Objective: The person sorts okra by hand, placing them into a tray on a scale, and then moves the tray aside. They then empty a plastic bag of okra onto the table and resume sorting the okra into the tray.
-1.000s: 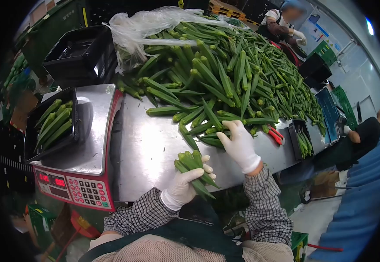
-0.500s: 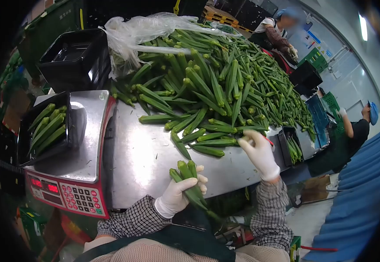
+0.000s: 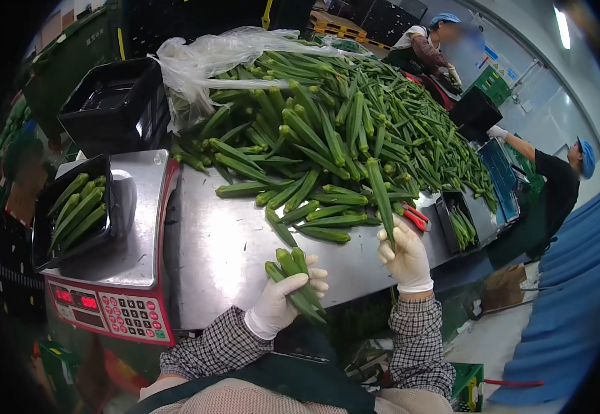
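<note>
My left hand [image 3: 272,305], in a white glove, is closed around a small bunch of okra pods [image 3: 289,265], stem ends up, above the table's front edge. My gloved right hand [image 3: 410,261] pinches the pointed tip of a single okra pod [image 3: 378,188], which stands nearly upright with its stem end up. Behind both hands spreads a large okra pile [image 3: 321,131] on the metal table [image 3: 210,234]. A red-handled tool [image 3: 416,217], perhaps a cutter, lies just beyond my right hand.
On the left, a digital scale [image 3: 138,221] carries a black tray [image 3: 43,238] with several okra pods. Stacked black trays [image 3: 117,103] stand behind it. Another black tray [image 3: 475,231] with okra is at right. Two people [image 3: 427,52] [image 3: 562,172] are beyond the pile.
My right hand, earlier reaching at the pile's front edge, now holds up an okra pod. The red tool shows more fully. The person at right has moved an arm toward a black crate.
</note>
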Available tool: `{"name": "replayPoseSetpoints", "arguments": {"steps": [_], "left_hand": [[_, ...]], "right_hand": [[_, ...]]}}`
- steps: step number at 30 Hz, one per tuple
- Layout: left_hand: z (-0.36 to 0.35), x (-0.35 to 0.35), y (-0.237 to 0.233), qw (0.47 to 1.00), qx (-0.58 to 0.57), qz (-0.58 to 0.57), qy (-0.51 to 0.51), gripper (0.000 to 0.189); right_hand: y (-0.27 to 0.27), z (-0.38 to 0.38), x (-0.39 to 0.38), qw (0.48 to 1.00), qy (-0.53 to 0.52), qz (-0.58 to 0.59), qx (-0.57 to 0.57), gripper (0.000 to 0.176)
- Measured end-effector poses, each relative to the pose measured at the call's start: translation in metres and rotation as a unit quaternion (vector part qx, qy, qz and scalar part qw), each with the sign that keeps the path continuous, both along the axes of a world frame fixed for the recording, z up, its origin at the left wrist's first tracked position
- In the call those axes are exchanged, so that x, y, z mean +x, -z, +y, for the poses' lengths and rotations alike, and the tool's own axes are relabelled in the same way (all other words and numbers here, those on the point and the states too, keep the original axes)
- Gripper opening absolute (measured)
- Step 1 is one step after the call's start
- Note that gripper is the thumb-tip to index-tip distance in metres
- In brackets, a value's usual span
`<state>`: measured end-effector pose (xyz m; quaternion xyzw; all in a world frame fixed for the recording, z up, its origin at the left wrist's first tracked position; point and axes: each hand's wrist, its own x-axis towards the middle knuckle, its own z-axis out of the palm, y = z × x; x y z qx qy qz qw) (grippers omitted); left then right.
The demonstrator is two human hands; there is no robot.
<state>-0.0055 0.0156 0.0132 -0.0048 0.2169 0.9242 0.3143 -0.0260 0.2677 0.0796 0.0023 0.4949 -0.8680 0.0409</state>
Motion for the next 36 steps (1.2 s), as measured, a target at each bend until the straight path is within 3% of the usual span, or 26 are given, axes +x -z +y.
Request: {"name": "replayPoseSetpoints", "arguments": {"steps": [5,12,21,25,27,28,29,32,34,36], "left_hand": [[0.0,-0.001,0.002,1.0,0.01,0.003,-0.01,0.046],[-0.001,0.0,0.003,1.0,-0.002,0.025,-0.015,0.046],[-0.002,0.001,0.003,0.999,-0.009,0.026,-0.016,0.047],[0.0,0.001,-0.003,0.999,0.007,0.014,-0.036,0.045],[0.0,0.004,-0.017,0.994,0.054,0.053,-0.08,0.042],[-0.011,0.005,-0.016,0.998,0.048,0.027,-0.028,0.037],[-0.015,0.006,-0.017,0.997,0.049,0.025,-0.045,0.035],[-0.033,0.017,-0.038,0.992,0.04,0.066,-0.103,0.029],[-0.065,0.035,-0.072,0.98,-0.07,0.132,-0.132,0.032],[-0.108,0.054,-0.1,0.929,-0.211,0.273,-0.13,0.053]], "right_hand": [[0.0,-0.015,0.016,0.996,-0.064,0.001,-0.068,0.042],[-0.007,-0.041,0.041,0.982,0.063,0.032,0.176,0.042],[-0.005,-0.044,0.049,0.974,0.069,0.029,0.215,0.04],[-0.001,-0.069,0.062,0.922,0.095,0.056,0.371,0.037],[0.007,-0.084,0.072,0.836,0.065,0.13,0.529,0.036],[0.007,-0.096,0.074,0.797,0.051,0.213,0.563,0.039],[0.01,-0.1,0.076,0.744,0.031,0.273,0.61,0.04],[-0.003,-0.111,0.078,0.782,-0.053,0.286,0.551,0.045],[-0.007,-0.116,0.07,0.809,-0.048,0.3,0.504,0.047],[-0.004,-0.114,0.06,0.818,-0.043,0.3,0.489,0.047]]}}
